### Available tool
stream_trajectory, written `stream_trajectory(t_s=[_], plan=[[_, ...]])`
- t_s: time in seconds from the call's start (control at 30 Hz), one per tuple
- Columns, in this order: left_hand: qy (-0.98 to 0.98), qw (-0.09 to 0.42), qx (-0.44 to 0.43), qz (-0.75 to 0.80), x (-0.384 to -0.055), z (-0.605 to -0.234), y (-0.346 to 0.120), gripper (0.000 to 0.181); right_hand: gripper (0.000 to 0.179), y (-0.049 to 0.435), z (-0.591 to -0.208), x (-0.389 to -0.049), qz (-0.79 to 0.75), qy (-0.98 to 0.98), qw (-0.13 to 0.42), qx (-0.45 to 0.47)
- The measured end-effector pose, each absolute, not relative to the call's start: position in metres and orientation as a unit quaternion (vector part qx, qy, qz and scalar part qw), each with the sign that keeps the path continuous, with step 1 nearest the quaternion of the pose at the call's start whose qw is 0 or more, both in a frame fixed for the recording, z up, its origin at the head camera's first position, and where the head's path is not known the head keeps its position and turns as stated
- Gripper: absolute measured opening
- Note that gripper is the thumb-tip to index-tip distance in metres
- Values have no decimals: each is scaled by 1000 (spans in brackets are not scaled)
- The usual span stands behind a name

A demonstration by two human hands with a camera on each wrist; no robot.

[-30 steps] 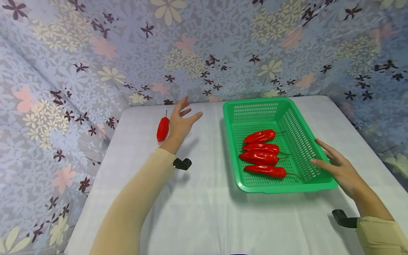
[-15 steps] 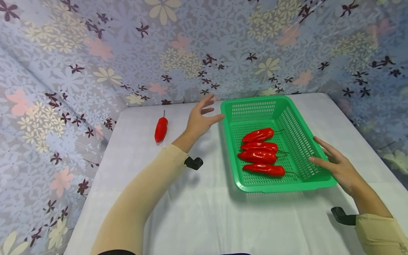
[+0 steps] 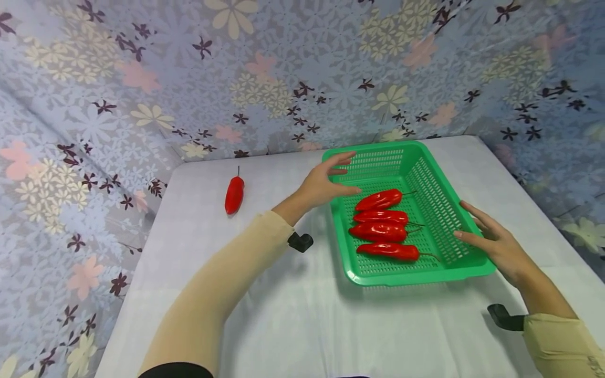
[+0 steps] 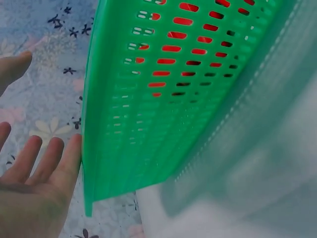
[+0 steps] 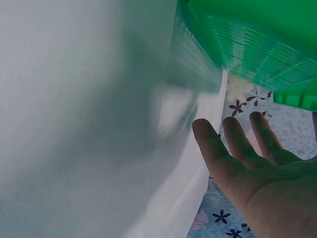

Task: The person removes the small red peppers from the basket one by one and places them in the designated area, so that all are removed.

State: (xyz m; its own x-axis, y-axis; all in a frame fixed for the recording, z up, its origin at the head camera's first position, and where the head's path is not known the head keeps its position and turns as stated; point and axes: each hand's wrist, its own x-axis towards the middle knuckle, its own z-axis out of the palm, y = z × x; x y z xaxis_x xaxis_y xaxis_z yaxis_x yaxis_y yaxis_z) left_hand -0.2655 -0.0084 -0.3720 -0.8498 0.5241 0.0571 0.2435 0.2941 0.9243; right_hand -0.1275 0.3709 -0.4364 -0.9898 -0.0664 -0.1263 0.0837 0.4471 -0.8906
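A green perforated plastic basket (image 3: 342,252) stands on the white-covered table, with several red chili peppers (image 3: 378,231) lying side by side in it. Over its left rim reaches my left hand (image 3: 321,185), fingers and thumb spread, holding nothing. In the left wrist view those fingertips (image 4: 74,144) lie right along the basket's outer wall (image 4: 114,163). At the right rim, my right hand (image 3: 506,254) has its thumb over the edge and its other fingers outside. The right wrist view shows these fingers (image 5: 213,148) fairly straight, below the basket's rim.
One more red chili pepper (image 3: 234,195) lies alone at the table's back left, stem pointing away. A flower-patterned cloth (image 3: 264,79) rises behind and to the left of the white table cover (image 3: 198,262). Black wrist mounts (image 3: 300,242) stick out from both sleeves.
My left hand has moved right, away from the lone chili pepper, to the basket's left rim. The right hand has stayed at the right rim. The head view has shifted slightly.
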Motion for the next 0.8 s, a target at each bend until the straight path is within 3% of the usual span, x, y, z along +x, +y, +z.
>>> stream_trajectory(t_s=[0.3, 0.57, 0.8], plan=[[812, 195, 237, 497, -267, -366, 19, 86, 77, 370, -437, -128, -522, 849, 78, 8], [816, 235, 81, 522, -259, -357, 53, 76, 77, 370, -436, -129, -519, 851, 81, 3], [778, 223, -32, 586, -253, -362, 74, 69, 77, 373, -434, -128, -517, 852, 82, 6]])
